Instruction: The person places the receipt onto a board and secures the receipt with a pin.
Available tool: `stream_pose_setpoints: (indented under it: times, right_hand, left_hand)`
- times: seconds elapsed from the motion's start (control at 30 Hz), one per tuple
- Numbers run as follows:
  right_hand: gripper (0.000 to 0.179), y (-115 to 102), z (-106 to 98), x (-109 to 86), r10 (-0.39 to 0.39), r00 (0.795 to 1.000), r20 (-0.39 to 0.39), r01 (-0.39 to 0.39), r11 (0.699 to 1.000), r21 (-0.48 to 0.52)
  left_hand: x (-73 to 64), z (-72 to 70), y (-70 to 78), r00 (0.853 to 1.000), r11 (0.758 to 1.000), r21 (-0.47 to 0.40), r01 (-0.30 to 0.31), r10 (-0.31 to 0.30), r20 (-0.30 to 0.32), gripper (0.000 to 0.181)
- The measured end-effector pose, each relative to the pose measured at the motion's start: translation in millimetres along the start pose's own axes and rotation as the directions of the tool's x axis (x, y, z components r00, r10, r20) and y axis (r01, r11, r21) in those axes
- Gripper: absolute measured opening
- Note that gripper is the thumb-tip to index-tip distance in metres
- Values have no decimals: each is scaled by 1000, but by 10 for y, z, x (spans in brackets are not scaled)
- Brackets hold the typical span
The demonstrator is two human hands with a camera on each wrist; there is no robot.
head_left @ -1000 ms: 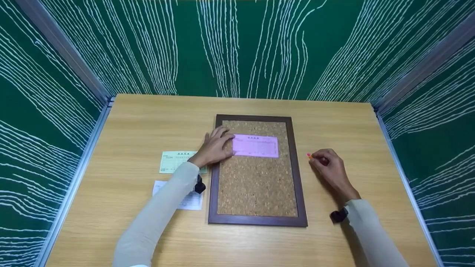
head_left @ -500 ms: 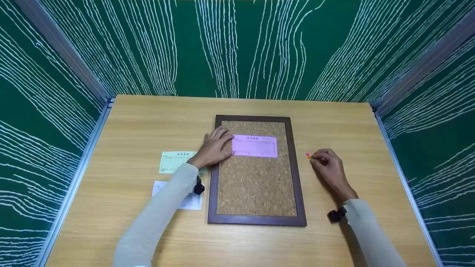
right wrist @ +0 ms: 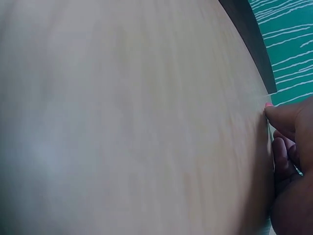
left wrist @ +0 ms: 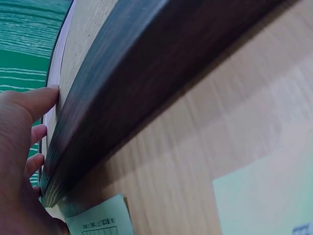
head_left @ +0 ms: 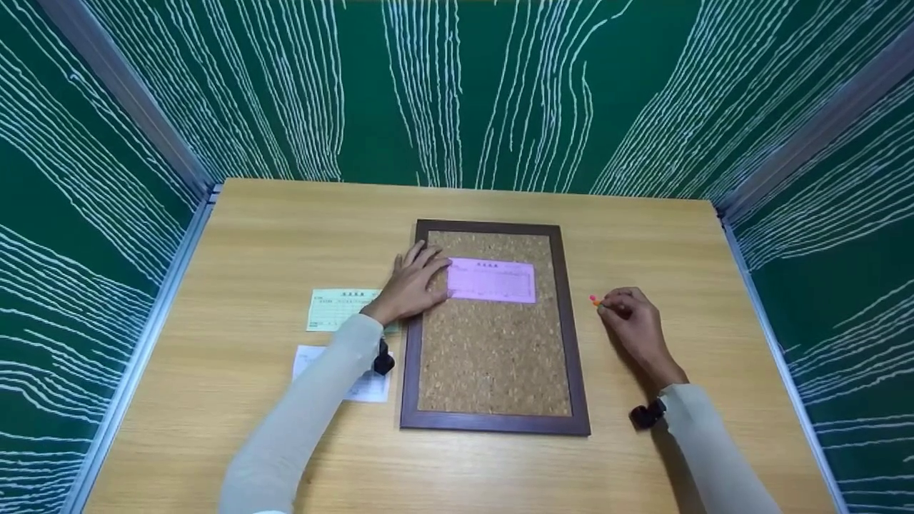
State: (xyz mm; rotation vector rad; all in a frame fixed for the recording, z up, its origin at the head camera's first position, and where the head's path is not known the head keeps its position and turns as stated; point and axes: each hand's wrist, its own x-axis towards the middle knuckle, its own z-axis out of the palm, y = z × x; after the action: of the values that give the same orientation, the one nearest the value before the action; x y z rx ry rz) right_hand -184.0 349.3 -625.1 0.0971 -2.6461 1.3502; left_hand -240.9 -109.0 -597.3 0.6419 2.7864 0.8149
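A pink printed slip [head_left: 491, 280] lies across the upper part of a cork board [head_left: 494, 364] with a dark wooden frame. My left hand [head_left: 413, 284] reaches over the board's left side, thumb and fingertips resting at the slip's left edge. In the left wrist view, the thumb of that hand [left wrist: 19, 132] touches down just past the frame. Right of the board, thumb and index finger of my right hand [head_left: 634, 320] pinch at small bright push pins [head_left: 594, 300], pink, orange and green, close over the table. The right wrist view shows a pink tip at the thumb of this hand [right wrist: 293, 142].
Left of the board lies a green printed slip [head_left: 339, 309], partly covered by my left wrist. Below it is a white slip [head_left: 368, 387], partly under the left sleeve. Green walls with white wavy lines enclose the wooden table [head_left: 493, 471] at the back and sides.
Both hands stay nearly where they were. At the right fingertips a green spot now shows beside the pink and orange ones. The pink slip has not moved on the board.
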Motion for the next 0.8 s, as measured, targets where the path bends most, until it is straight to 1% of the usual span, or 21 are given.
stream_pose_setpoints:
  times: [0.27, 0.43, 0.5, 0.67, 0.8]
  right_hand:
    - [5, -5, -3, -25, 2, 1000, -5, -2, 1000, -23]
    - [6, -43, -27, -38, 0, 1000, 3, 0, 1000, 17]
    - [7, -66, -42, -38, 10, 1000, 5, -11, 999, 43]
    - [12, -178, -73, -29, 59, 998, -3, -59, 994, 90]
    - [14, -329, -70, -6, 86, 996, -6, -85, 991, 102]
  left_hand:
    - [16, 34, -19, 1000, 999, -25, -23, 23, -16, 68]
    - [7, 39, -30, 1000, 999, -27, -18, 18, -10, 69]
    - [1, 34, -30, 1000, 1000, -26, -16, 16, -9, 69]
    - [-5, 16, -16, 1000, 1000, -20, -10, 10, -4, 69]
    - [-6, 5, -1, 1000, 1000, -20, -6, 6, -5, 69]
